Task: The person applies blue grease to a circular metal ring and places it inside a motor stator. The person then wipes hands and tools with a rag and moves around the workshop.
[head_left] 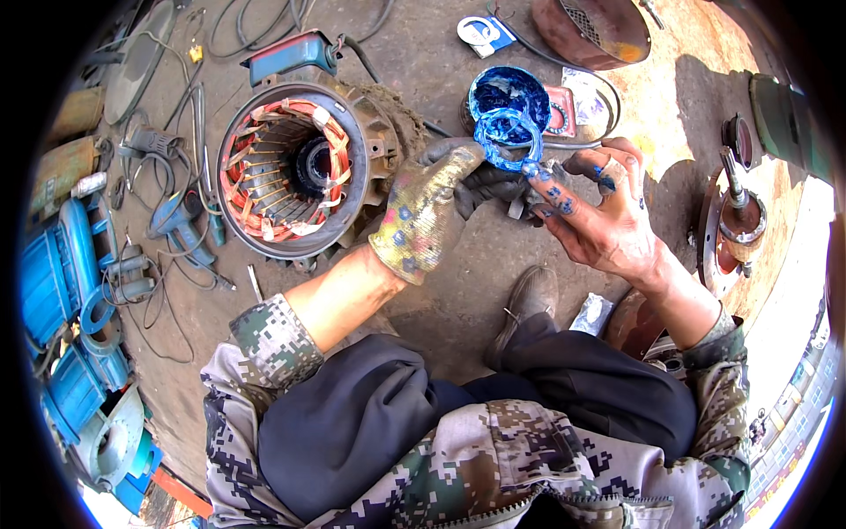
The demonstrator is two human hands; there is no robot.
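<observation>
Between my hands is a ring thickly smeared with blue grease, in front of an open tin of the same grease. My left hand, in a worn, paint-stained glove, is closed on the ring's near left side. My bare right hand has blue grease on its fingers and pinches the ring's lower right edge. Dark glove fingers and a greyish piece below the ring are hard to make out. Left of my gloved hand lies an open motor housing with orange-wrapped copper windings inside.
Cables and a blue-grey power tool lie at left, beside blue motor casings. A rusty round drum stands at the far right. A shaft with a flange is at right. My shoe rests on the floor below my hands.
</observation>
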